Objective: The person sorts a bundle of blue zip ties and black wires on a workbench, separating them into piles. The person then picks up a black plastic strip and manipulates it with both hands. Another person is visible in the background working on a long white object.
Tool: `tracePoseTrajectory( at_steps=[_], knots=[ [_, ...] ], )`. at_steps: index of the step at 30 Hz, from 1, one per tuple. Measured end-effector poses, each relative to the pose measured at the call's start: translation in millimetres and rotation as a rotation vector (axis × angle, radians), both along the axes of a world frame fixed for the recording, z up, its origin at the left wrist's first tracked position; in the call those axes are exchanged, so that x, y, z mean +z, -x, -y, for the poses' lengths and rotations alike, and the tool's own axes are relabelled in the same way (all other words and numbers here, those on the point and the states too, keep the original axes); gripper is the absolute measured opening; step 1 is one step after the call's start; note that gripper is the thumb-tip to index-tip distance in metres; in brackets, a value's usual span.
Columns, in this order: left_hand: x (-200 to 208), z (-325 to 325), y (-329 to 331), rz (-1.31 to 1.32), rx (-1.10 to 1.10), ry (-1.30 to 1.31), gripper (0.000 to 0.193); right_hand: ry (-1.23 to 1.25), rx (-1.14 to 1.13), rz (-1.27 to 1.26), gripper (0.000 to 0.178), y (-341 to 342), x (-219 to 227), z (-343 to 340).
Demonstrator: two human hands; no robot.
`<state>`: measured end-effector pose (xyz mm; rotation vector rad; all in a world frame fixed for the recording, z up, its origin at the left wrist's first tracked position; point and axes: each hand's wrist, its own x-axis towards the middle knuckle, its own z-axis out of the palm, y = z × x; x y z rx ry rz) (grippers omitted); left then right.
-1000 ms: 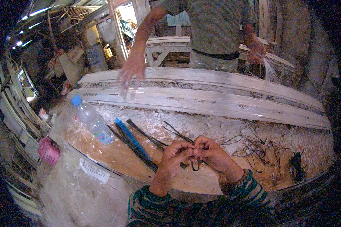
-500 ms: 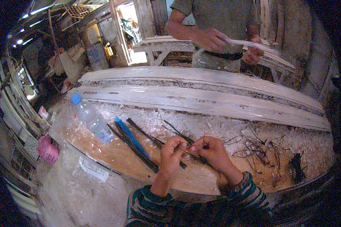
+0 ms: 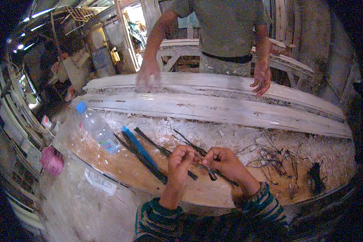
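My left hand (image 3: 178,165) and my right hand (image 3: 226,166) are closed in pinches, their fingertips almost meeting above the near board. What lies between the left fingertips is too small to make out. A thin black strip (image 3: 211,175) hangs in a narrow loop below the right fingertips. Bundles of dark strips lie slantwise close by: one (image 3: 143,155) beside a blue strip (image 3: 135,141), another (image 3: 153,141) running toward my left hand. A further dark bundle (image 3: 184,139) passes behind my hands, partly hidden by them.
A clear bottle (image 3: 99,129) with a blue cap stands at left. Tangled dark strands (image 3: 276,159) and a small black bundle (image 3: 316,179) lie at right. Two long white wrapped pieces (image 3: 181,105) cross the table. Beyond stands a co-worker (image 3: 230,32), hands low. A pink container (image 3: 51,160) is at far left.
The co-worker has lowered both hands toward the far white piece, and the pale sheet they held no longer shows in them. A black loop now shows below my right fingertips.
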<state>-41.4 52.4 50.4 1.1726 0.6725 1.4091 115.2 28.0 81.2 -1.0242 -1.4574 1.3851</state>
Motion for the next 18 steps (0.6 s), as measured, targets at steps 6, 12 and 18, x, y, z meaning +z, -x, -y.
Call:
tracePoseTrajectory(
  at_steps=[6, 12, 18],
  knots=[
    [3, -2, 7, 0.084, -0.170, 0.034, 0.010, 0.046, 0.061, -0.043, 0.007, -2, -4, -1],
    [5, 1, 7, -0.016, -0.256, 0.116, 0.011, 0.032, 0.028, -0.097, 0.008, -2, -9, -3],
    [3, -2, 9, -0.210, -0.133, 0.052, 0.010, 0.025, 0.045, -0.060, 0.014, 3, -10, -3]
  ],
)
